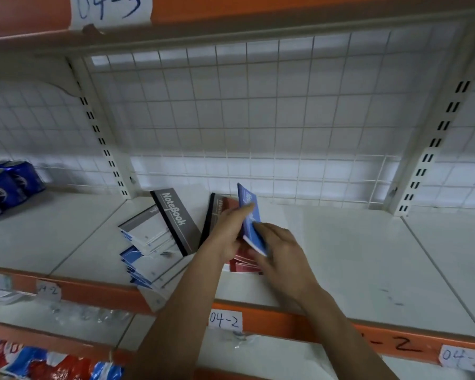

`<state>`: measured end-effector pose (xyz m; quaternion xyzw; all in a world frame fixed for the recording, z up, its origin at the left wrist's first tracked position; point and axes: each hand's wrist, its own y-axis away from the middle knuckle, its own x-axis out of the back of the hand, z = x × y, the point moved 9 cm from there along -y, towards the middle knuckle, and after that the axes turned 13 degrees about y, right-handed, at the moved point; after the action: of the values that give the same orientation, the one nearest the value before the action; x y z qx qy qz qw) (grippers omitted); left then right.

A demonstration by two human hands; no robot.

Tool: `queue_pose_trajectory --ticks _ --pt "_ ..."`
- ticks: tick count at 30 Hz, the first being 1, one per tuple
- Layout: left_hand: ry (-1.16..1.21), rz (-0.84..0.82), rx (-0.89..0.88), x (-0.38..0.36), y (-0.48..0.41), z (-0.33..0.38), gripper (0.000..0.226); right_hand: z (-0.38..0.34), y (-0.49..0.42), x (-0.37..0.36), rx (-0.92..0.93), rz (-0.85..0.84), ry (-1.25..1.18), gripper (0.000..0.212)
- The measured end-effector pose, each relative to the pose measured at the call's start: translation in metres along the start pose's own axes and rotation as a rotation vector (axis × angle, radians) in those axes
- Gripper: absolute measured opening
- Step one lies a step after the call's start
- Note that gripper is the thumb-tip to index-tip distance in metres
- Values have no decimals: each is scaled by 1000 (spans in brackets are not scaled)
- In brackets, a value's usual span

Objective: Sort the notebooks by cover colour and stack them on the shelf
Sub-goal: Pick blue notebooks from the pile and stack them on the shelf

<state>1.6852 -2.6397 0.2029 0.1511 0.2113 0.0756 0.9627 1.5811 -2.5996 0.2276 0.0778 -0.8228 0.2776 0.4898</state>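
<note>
A paper label [110,6] on the top rail [258,8] read "04-3". The grey notebook [176,215] bore "Notebook" in white letters. On the lower rail [93,293], the left tag [47,290], middle tag [225,320] and right tag [462,355] each read "04-2". The white script on the blue notebook [248,212] was too blurred to read.

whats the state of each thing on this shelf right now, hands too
blue notebook: closed, tilted up on edge, held between both hands
left hand: fingers grip the blue notebook's left side
right hand: fingers grip its lower right edge
grey notebook: closed, flat atop the messy pile
blue-white notebooks: fanned out, overhanging the shelf edge
red notebooks: flat, under the hands
cans: upright, far left
</note>
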Motion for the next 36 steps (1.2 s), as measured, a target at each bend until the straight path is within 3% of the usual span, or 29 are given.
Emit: queue_pose_trajectory --ticks 2,3,6,8,12,17,21,24,36 --pt "-79 -25 -57 0 -2 3 35 12 3 -4 -12 -140 -124 72" --pt "-87 -48 -112 0 -2 6 36 26 3 4 -92 -102 -200 72" --pt "-23 -181 -276 -13 7 15 37 78 7 42 -390 231 -319 63" --pt "3 -228 -360 -25 16 15 30 90 6 49 -445 239 -467 54" --pt "-180 -242 -547 -49 23 14 20 103 19 79 -474 378 -409 21" --pt "-294 -255 -535 -71 23 -21 25 130 49 65 -652 375 -423 39" --pt "-398 -199 -495 -71 15 -39 11 137 62 37 -700 325 -563 27" --pt "-427 -164 -480 -75 12 -40 8 138 70 37 -748 379 -619 11" --pt "-397 -272 -544 -184 74 -79 17 186 171 148 -834 595 -496 18"
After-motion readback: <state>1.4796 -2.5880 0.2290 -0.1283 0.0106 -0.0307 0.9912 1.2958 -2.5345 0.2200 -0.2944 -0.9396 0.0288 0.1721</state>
